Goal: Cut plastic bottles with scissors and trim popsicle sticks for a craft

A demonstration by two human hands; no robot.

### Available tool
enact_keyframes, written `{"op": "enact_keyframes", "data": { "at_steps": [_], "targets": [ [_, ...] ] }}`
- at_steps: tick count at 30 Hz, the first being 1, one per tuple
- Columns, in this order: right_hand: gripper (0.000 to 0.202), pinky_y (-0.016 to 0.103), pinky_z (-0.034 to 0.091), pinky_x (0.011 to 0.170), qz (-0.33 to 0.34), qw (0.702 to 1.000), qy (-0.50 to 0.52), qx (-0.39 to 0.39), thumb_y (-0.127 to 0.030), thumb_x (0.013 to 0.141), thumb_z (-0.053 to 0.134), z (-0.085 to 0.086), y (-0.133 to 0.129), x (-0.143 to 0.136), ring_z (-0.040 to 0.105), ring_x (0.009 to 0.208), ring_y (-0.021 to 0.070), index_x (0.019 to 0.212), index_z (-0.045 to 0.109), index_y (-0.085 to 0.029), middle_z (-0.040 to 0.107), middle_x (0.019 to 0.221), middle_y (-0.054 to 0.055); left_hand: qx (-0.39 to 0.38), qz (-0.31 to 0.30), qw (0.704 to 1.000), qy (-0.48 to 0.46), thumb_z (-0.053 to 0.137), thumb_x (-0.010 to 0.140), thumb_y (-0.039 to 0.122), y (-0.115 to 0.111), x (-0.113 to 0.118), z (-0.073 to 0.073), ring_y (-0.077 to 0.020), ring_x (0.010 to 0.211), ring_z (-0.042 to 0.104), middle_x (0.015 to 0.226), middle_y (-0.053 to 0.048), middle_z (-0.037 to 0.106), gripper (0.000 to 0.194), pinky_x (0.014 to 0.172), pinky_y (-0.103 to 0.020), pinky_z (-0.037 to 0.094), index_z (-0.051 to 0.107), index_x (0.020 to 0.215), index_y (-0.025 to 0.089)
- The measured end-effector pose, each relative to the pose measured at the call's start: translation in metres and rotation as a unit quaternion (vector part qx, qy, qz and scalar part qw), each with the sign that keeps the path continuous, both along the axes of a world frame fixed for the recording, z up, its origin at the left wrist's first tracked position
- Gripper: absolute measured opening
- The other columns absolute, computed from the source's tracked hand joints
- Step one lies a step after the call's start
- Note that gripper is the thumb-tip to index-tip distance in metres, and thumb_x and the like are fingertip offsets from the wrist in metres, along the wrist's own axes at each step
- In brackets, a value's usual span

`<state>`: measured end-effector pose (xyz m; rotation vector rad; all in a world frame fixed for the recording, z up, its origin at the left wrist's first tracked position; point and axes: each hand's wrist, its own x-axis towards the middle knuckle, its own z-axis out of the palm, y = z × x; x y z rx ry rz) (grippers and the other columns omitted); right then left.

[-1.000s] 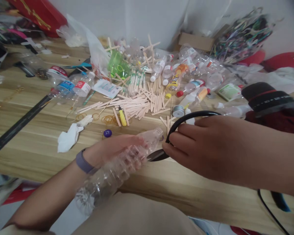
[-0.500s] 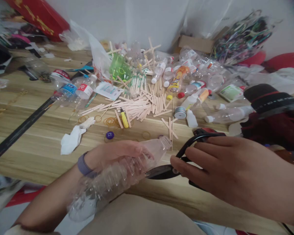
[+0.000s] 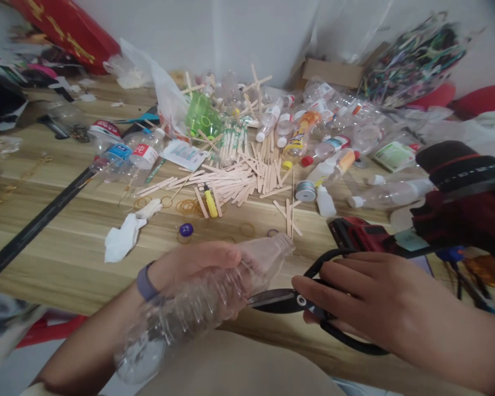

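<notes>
My left hand [image 3: 198,261] is wrapped around a clear ribbed plastic bottle [image 3: 177,313], which lies tilted with its open neck pointing up and right. In my right hand [image 3: 367,302] are black-handled scissors [image 3: 274,300], gripped by the handles. Their blade tip meets the bottle's wall just below the shoulder; whether it has gone through the plastic I cannot tell. Part of the far handle loop is hidden behind my fingers. A purple bottle cap [image 3: 186,230] lies on the wooden table [image 3: 66,220] beyond my left hand.
Wooden craft sticks [image 3: 231,181], a yellow-handled screwdriver [image 3: 209,202] and rubber bands [image 3: 190,205] lie mid-table. Several plastic bottles [image 3: 272,118] crowd the back. A red and black power tool [image 3: 449,203] stands at the right, near my right hand. A long black strip [image 3: 37,225] crosses the left side.
My right hand has shifted slightly down and right with the scissors, and their lower handle loop now shows. The blade tip stays at the bottle. My left hand keeps its hold on the bottle.
</notes>
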<state>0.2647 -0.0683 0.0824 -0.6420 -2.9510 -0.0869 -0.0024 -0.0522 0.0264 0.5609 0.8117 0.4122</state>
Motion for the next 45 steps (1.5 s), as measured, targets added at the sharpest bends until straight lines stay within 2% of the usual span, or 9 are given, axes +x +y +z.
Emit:
{"op": "enact_keyframes", "data": {
  "at_steps": [3, 5, 12, 17, 23, 30, 35, 40, 45],
  "targets": [
    [0.033, 0.032, 0.035, 0.058, -0.023, 0.999, 0.029, -0.014, -0.012, 0.102, 0.026, -0.012, -0.004, 0.004, 0.054, 0.058, 0.0171, 0.111, 0.057, -0.016, 0.058, 0.072, 0.001, -0.037, -0.053, 0.995, -0.073, 0.055, 0.086, 0.037, 0.002, -0.001, -0.007, -0.0136, 0.061, 0.062, 0.078, -0.004, 0.069, 0.034, 0.057, -0.023, 0.049, 0.072, 0.1, 0.011],
    [0.035, 0.031, 0.036, 0.058, -0.032, 0.999, 0.037, -0.019, -0.02, 0.105, 0.022, -0.016, -0.005, 0.004, 0.054, 0.057, 0.0172, 0.111, 0.057, -0.016, 0.058, 0.071, 0.001, -0.037, -0.051, 0.994, -0.092, 0.054, 0.088, 0.038, 0.003, -0.001, -0.011, -0.0118, 0.063, 0.061, 0.081, -0.003, 0.069, 0.035, 0.058, -0.02, 0.048, 0.071, 0.104, 0.013],
    [0.042, 0.027, 0.038, 0.05, -0.034, 0.998, 0.029, -0.041, -0.026, 0.107, 0.024, -0.009, -0.002, -0.001, 0.057, 0.053, 0.0138, 0.103, 0.064, -0.014, 0.06, 0.066, 0.002, 0.016, -0.069, 0.993, -0.096, 0.072, 0.075, 0.051, 0.011, -0.002, -0.015, -0.0147, 0.065, 0.061, 0.082, -0.004, 0.064, 0.053, 0.059, -0.026, 0.053, 0.068, 0.11, 0.012],
    [0.048, 0.027, 0.039, 0.05, -0.056, 0.995, 0.066, -0.043, -0.03, 0.107, 0.02, -0.018, -0.004, -0.001, 0.057, 0.051, 0.0135, 0.103, 0.066, -0.015, 0.062, 0.065, 0.002, 0.102, -0.073, 0.991, -0.051, 0.075, 0.069, 0.058, 0.018, 0.001, -0.007, -0.016, 0.07, 0.058, 0.084, -0.005, 0.063, 0.061, 0.06, -0.024, 0.051, 0.069, 0.109, 0.012],
    [0.044, 0.029, 0.04, 0.047, -0.095, 0.986, 0.11, -0.075, -0.027, 0.106, 0.022, -0.032, -0.008, 0.004, 0.058, 0.05, 0.0154, 0.107, 0.065, -0.017, 0.064, 0.067, 0.003, 0.114, -0.067, 0.991, -0.034, 0.078, 0.063, 0.062, 0.022, 0.003, -0.004, -0.0169, 0.067, 0.06, 0.08, -0.004, 0.066, 0.063, 0.059, -0.025, 0.049, 0.07, 0.105, 0.016],
    [0.033, 0.03, 0.037, 0.047, -0.101, 0.981, 0.104, -0.125, -0.012, 0.093, 0.035, -0.043, -0.016, 0.0, 0.057, 0.051, 0.0158, 0.105, 0.066, -0.018, 0.064, 0.068, 0.002, 0.095, -0.048, 0.989, -0.106, 0.079, 0.064, 0.057, 0.022, 0.008, -0.015, -0.0173, 0.071, 0.063, 0.083, -0.005, 0.069, 0.06, 0.062, -0.025, 0.049, 0.07, 0.108, 0.017],
    [0.022, 0.025, 0.045, 0.053, -0.147, 0.965, 0.143, -0.163, -0.03, 0.099, 0.046, -0.042, -0.014, 0.003, 0.064, 0.064, 0.0153, 0.105, 0.065, -0.021, 0.065, 0.076, 0.002, 0.106, 0.01, 0.983, -0.146, 0.07, 0.073, 0.06, 0.026, 0.008, -0.022, -0.0164, 0.073, 0.066, 0.086, -0.006, 0.072, 0.063, 0.066, -0.024, 0.049, 0.067, 0.117, 0.014],
    [0.049, 0.029, 0.052, 0.058, -0.176, 0.97, 0.142, -0.09, -0.061, 0.092, 0.052, -0.035, -0.005, 0.007, 0.065, 0.071, 0.0201, 0.107, 0.065, -0.016, 0.062, 0.082, 0.008, 0.09, 0.013, 0.986, -0.142, 0.064, 0.08, 0.057, 0.03, 0.008, -0.03, -0.0169, 0.073, 0.068, 0.087, -0.006, 0.073, 0.056, 0.066, -0.025, 0.05, 0.067, 0.115, 0.015],
    [0.05, 0.029, 0.046, 0.048, -0.164, 0.98, 0.097, -0.058, -0.058, 0.098, 0.039, -0.032, -0.002, 0.005, 0.063, 0.057, 0.0191, 0.1, 0.066, -0.016, 0.059, 0.069, 0.004, 0.082, 0.035, 0.984, -0.154, 0.064, 0.083, 0.052, 0.032, 0.011, -0.038, -0.017, 0.074, 0.068, 0.088, -0.006, 0.072, 0.048, 0.068, -0.026, 0.051, 0.067, 0.112, 0.014]
  ]
}}
